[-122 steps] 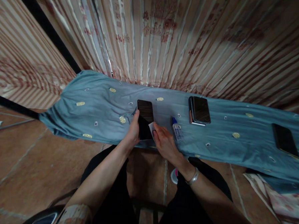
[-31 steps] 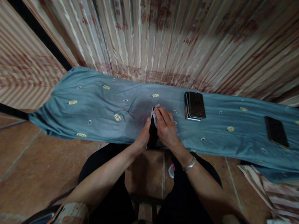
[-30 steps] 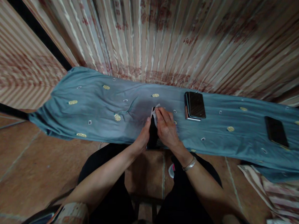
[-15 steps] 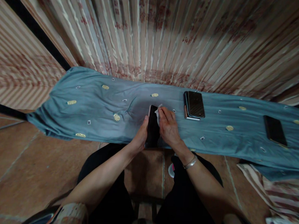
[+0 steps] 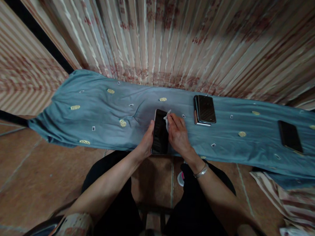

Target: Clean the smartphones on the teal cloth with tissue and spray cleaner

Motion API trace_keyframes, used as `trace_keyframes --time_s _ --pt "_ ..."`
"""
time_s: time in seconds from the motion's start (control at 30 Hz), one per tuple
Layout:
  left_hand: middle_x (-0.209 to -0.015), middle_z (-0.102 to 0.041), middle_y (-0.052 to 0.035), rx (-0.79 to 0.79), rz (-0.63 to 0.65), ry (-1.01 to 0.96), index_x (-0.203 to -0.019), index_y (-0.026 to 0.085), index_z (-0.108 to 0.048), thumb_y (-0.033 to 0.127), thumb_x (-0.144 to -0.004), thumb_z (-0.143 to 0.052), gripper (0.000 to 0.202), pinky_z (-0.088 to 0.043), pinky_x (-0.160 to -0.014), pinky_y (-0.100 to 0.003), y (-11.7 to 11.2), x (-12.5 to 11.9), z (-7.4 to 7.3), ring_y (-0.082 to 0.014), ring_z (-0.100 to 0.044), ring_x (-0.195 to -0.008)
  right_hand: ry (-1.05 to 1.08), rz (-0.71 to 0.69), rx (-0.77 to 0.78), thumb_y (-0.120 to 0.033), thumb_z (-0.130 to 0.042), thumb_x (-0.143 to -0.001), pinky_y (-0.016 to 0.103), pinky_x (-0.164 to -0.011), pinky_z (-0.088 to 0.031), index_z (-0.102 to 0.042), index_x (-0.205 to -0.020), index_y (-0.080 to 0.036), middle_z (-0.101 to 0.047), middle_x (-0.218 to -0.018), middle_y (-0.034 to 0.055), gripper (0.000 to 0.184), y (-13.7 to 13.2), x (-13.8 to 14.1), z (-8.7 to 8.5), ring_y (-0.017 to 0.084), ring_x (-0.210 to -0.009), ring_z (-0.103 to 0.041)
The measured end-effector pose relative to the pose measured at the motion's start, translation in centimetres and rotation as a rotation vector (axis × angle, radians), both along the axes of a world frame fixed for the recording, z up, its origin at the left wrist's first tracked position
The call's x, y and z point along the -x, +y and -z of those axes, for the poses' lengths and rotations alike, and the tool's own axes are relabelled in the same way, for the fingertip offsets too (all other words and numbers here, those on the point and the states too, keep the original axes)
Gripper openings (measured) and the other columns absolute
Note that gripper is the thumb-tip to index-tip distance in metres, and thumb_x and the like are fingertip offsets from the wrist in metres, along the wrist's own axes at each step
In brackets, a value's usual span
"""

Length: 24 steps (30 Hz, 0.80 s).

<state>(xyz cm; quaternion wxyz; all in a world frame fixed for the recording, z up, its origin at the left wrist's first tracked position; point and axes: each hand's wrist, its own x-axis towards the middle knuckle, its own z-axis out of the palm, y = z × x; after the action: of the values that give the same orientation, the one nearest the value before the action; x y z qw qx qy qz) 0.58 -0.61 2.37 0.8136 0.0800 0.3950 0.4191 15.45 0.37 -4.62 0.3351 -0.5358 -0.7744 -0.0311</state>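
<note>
Dark phone (image 5: 160, 134) sits between two hands, a white wipe (image 5: 167, 119) at its upper right edge

From where I stand, the phone is upright to the person, screen up, its lower end by the near edge of the blue-green cloth (image 5: 95, 104). I can't tell whether it rests on the cloth or is held just above it. The left hand (image 5: 147, 140) is clamped on the phone's left side, thumb along the edge; the fingers beneath are hidden, and most of the phone lies to the right of that hand. The right hand (image 5: 179, 135) is just beside the phone's right edge, fingers bent together on the wipe, which pokes out past the fingertips and overlaps the screen's border. A silvery bracelet (image 5: 202, 170) circles the right wrist.

Farther right on the cloth, well apart from the hands, lies a stack of phones (image 5: 207, 109), a dark one on top and a coppery edge showing below. Another dark device (image 5: 290, 136) lies alone near the far right end. Behind it all hangs a pleated, flowered curtain (image 5: 150, 43); below is brown tiled floor (image 5: 25, 174).
</note>
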Motion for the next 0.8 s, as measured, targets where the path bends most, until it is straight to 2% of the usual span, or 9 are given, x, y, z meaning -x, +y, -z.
trace_keyframes --time_s 0.13,0.27,0.43,0.57,0.8 --pt "-0.119 -0.084 -0.0131 0.014 -0.015 0.044 -0.145 0.011 -0.067 0.047 -0.114 -0.035 0.057 -0.058 -0.111 -0.038 0.1 0.1 -0.2 -0.0261 -0.078 -0.12 0.003 -0.008 -0.004 -0.007 -0.039 -0.105 0.054 -0.119 -0.052 -0.059 -0.154 -0.009 -0.067 -0.148 0.02 0.054 -0.1 0.1 -0.1 0.03 -0.13 -0.063" --pt "-0.118 -0.085 -0.0111 -0.008 -0.014 0.083 -0.149 0.017 -0.065 0.047 -0.113 -0.036 0.055 -0.061 -0.109 -0.046 0.2 0.1 -0.2 -0.0308 -0.075 -0.127 0.016 -0.031 0.023 -0.007 -0.039 -0.105 0.056 -0.118 -0.053 -0.059 -0.155 -0.01 -0.067 -0.148 0.0205 0.055 -0.3 0.3 -0.2 0.031 -0.13 -0.063" --pt "-0.123 -0.084 -0.0091 -0.05 -0.033 0.075 -0.154 0.023 -0.062 0.048 -0.113 -0.035 0.056 -0.063 -0.105 -0.045 0.8 0.2 0.3 -0.0315 -0.076 -0.126 0.01 -0.065 0.073 -0.007 -0.04 -0.104 0.059 -0.12 -0.051 -0.06 -0.155 -0.01 -0.066 -0.149 0.0227 0.055 -0.8 0.7 -0.3 0.033 -0.132 -0.063" --pt "-0.121 -0.084 -0.009 -0.054 -0.049 0.056 -0.155 0.022 -0.061 0.049 -0.113 -0.034 0.057 -0.062 -0.105 -0.043 1.3 0.5 0.6 -0.0298 -0.077 -0.123 -0.008 -0.092 0.069 -0.006 -0.041 -0.103 0.054 -0.12 -0.053 -0.062 -0.153 -0.01 -0.068 -0.149 0.0209 0.054 -1.4 1.1 -0.2 0.032 -0.133 -0.063" --pt "-0.121 -0.084 -0.0088 -0.02 -0.057 0.092 -0.156 0.023 -0.06 0.053 -0.113 -0.031 0.06 -0.061 -0.105 -0.045 1.6 1.1 0.2 -0.0305 -0.078 -0.119 -0.014 -0.13 0.031 -0.007 -0.04 -0.104 0.053 -0.117 -0.055 -0.065 -0.147 -0.006 -0.069 -0.146 0.0233 0.049 -2.1 1.8 0.1 0.031 -0.129 -0.065"
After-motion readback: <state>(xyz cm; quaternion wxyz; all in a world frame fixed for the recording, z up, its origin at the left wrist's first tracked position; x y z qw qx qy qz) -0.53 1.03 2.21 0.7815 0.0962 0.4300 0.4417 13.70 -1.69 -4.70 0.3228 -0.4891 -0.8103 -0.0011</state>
